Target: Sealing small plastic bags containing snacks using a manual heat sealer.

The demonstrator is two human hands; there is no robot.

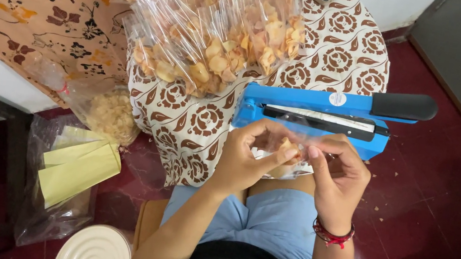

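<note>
Hands meet just before the blue heat sealer [321,117]: I see my left hand [247,158] and right hand [336,173] pinching a small clear chip packet [288,152], steadying its mouth; filled packets [218,20] heaped behind.

Both forearms extend forward from the torso and converge just in front of the blue heat sealer [315,116]. Left hand [250,158]: palm turned inward, fingers curled, thumb pressed toward the right hand. Right hand [337,177]: fingers bent in a pinch, wrist flexed, meeting the left at the fingertips.
</note>
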